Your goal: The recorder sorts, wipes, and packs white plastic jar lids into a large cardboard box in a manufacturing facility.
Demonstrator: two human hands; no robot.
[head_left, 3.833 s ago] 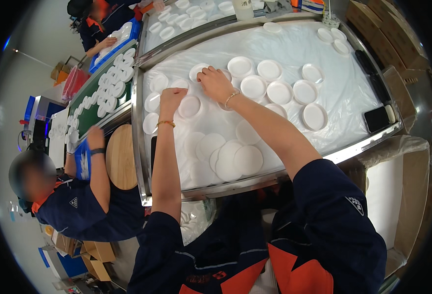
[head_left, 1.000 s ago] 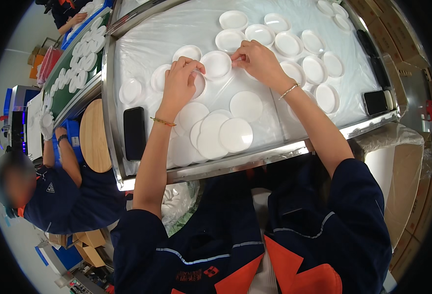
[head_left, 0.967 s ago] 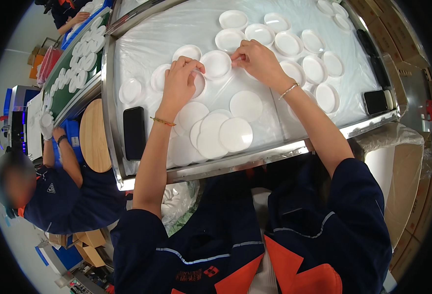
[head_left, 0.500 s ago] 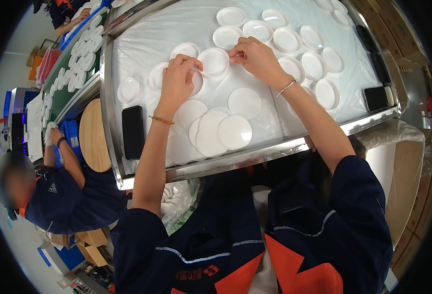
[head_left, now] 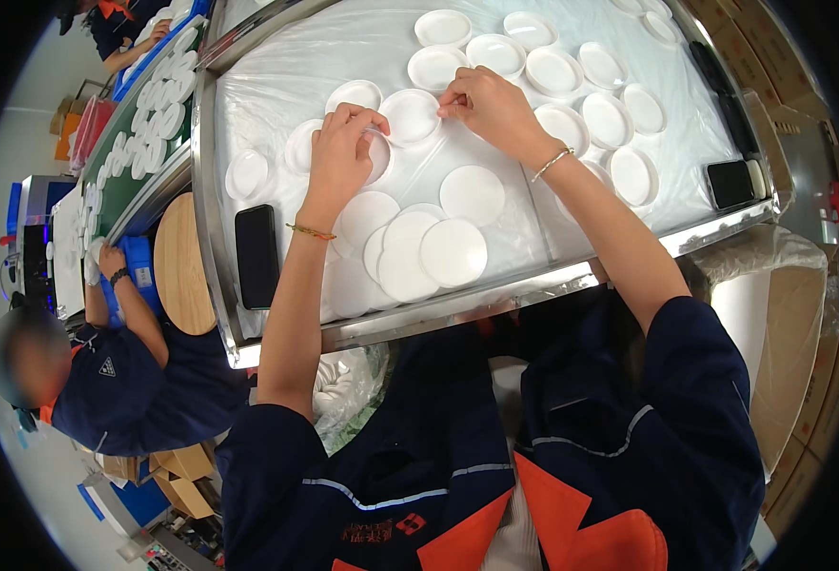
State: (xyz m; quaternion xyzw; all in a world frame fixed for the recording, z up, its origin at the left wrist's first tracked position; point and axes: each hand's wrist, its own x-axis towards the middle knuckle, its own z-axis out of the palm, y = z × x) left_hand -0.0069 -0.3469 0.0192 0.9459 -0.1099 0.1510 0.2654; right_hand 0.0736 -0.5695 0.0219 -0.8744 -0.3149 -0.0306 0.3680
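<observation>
Between my two hands is a shallow white round dish [head_left: 411, 117] with a raised rim. My right hand [head_left: 495, 109] pinches its right edge with thumb and fingertips. On its lower left side, the bent fingers of my left hand [head_left: 341, 152] are closed at the rim. Partly hidden under and behind my left hand lie more such dishes, one of them a white dish [head_left: 354, 96] just beyond it. Nearer to me, flat white discs [head_left: 454, 254] overlap in a loose pile, with a single disc [head_left: 473, 195] at its upper right.
Several white dishes [head_left: 553, 71] spread over the right and far side of the film-covered table [head_left: 276, 114], which has a raised metal rim. Black phones lie at left [head_left: 256, 257] and right [head_left: 730, 185]. A co-worker [head_left: 115, 381] works at a green bench on the left; cartons [head_left: 771, 57] stand right.
The view has shifted slightly. Both hands keep nearly the same place at the dish, and the pile of discs lies as before.
</observation>
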